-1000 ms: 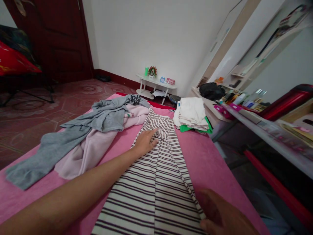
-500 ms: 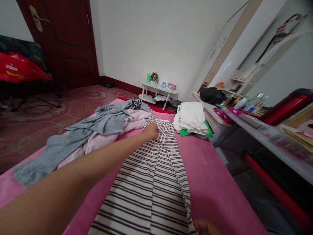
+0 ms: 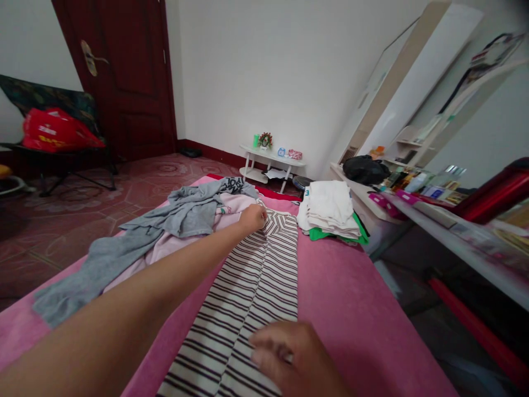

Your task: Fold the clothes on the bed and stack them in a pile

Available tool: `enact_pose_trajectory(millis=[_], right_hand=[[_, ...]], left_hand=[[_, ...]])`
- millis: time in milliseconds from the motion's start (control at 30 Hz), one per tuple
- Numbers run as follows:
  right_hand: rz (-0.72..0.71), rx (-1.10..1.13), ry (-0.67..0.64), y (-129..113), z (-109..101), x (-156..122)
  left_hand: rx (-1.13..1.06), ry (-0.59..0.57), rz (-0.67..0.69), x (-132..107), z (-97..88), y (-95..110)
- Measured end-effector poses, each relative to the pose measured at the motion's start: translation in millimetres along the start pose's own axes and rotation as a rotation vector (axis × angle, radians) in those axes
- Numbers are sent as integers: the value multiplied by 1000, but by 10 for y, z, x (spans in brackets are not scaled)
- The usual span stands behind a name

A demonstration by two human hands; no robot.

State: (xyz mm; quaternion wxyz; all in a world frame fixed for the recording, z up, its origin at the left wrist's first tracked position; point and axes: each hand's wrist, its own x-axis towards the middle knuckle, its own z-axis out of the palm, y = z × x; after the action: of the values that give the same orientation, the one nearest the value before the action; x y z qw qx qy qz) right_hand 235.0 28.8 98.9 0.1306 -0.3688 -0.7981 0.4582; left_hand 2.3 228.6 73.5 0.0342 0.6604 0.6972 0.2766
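Note:
A white garment with dark stripes (image 3: 264, 264) lies lengthwise on the pink bed cover (image 3: 343, 298), folded into a narrow strip. My left hand (image 3: 253, 218) reaches to its far end and is closed, pinching the fabric near the collar. My right hand (image 3: 289, 355) is at the near end, fingers curled down on the striped cloth close to its right edge. A grey top (image 3: 173, 212) and a pale pink garment (image 3: 165, 248) lie crumpled just left of the striped one.
A stack of folded white clothes over a green piece (image 3: 330, 209) sits at the bed's far right corner. A cluttered shelf (image 3: 417, 193) runs along the right. A small white table (image 3: 273, 162), a dark red door (image 3: 124, 77) and a chair with a red bag (image 3: 53, 132) stand beyond.
The striped garment's right side has been folded inward, so it is narrower. My left hand moved farther up and closed on the collar end; my right hand came back onto the near end.

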Motion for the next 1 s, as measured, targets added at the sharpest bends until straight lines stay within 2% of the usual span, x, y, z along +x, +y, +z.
enact_pose_trajectory(millis=[100,133,200,267,433,567,667,733,833,1000], right_hand=[[-115,-332,342,268,-175,620],[-123,-447,384,375,-209,802],[-96,-614,348,582,-219,1073],[-66,-705,271,740,-175,1206],[-70,-760,242,848,-98,1206],[-53,-739,239,815,-133,1192],[-44,-722,236,815,-148,1200],[-44,-710,240,820,-151,1201],[-49,-694,244,823,-156,1196],[-53,-686,252,833,-166,1195]], left_hand=[[13,16,-37,-54,63,-85],[19,31,-49,-59,73,-91],[30,63,-69,-55,90,-80],[44,89,-80,-36,118,-53],[93,70,-71,86,274,4],[147,-72,-8,265,378,37],[182,-157,59,423,361,87],[195,-153,108,523,317,134],[196,-75,186,607,279,190],[203,-17,243,470,432,129]])
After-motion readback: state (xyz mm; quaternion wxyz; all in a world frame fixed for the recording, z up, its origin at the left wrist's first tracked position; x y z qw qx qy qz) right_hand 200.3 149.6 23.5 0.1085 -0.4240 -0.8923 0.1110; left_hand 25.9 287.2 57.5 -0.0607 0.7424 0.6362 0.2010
